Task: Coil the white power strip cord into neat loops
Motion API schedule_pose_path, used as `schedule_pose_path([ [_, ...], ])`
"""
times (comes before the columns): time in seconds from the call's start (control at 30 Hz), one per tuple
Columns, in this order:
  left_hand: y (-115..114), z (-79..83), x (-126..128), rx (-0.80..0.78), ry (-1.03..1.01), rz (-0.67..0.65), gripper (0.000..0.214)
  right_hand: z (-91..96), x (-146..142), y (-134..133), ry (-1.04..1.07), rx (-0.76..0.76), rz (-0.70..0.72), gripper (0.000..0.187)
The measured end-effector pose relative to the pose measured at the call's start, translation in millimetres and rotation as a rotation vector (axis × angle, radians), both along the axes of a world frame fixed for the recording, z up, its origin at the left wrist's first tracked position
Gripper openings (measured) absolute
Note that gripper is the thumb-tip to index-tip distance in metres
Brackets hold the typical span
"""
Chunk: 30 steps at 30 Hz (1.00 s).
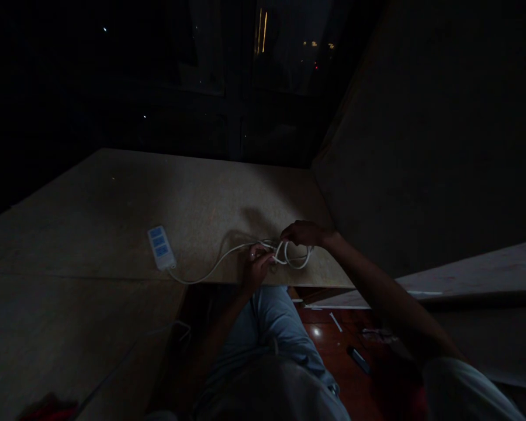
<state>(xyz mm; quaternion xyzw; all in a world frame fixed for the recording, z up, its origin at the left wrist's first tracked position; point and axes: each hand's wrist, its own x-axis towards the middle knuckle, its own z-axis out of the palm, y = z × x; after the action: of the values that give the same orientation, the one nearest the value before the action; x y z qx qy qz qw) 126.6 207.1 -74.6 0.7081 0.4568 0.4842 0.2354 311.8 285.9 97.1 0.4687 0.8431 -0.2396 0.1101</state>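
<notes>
A white power strip [161, 248] with blue socket faces lies on the left part of the tabletop. Its white cord [219, 263] runs right to my hands, where it forms several loose loops. My left hand [258, 266] is closed on the cord near the front edge of the table. A little to the right and farther back, my right hand [301, 233] is closed on the top of the loops, palm down. The plug end of the cord cannot be made out in the dim light.
The pale tabletop [193, 193] reaches back to a dark window and right to a dark wall [421, 164]. A second surface [92, 327] joins it at the left. On the reddish floor lie a dark oblong object [358, 359] and a white strip [335, 322].
</notes>
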Motion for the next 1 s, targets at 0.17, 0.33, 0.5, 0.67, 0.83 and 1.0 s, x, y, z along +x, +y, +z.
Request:
schedule_pose_path([
  [0.17, -1, 3.3, 10, -0.21, 0.041, 0.312, 0.022, -19.6, 5, 28, 0.328, -0.239, -0.077, 0.022],
  [0.33, -3, 11.9, 15, -0.341, 0.062, 0.185, 0.022, -37.6, 18, 30, 0.514, -0.296, -0.32, 0.025],
  [0.5, -6, 19.0, 15, -0.435, 0.04, 0.03, 0.029, -51.9, 35, 25, 0.595, -0.311, -0.56, 0.023],
  [0.67, -1, 15.6, 7, -0.409, 0.006, -0.127, 0.029, -57.8, 40, 20, 0.617, -0.376, -0.603, 0.022],
  [0.83, 11, 5.6, -4, -0.454, -0.046, -0.309, 0.037, -56.1, 33, 19, 0.676, -0.422, -0.633, 0.023],
  [1.0, 20, -4.4, 2, -0.43, -0.042, -0.252, 0.064, -53.2, 16, 12, 1.154, -0.736, -0.948, 0.034],
])
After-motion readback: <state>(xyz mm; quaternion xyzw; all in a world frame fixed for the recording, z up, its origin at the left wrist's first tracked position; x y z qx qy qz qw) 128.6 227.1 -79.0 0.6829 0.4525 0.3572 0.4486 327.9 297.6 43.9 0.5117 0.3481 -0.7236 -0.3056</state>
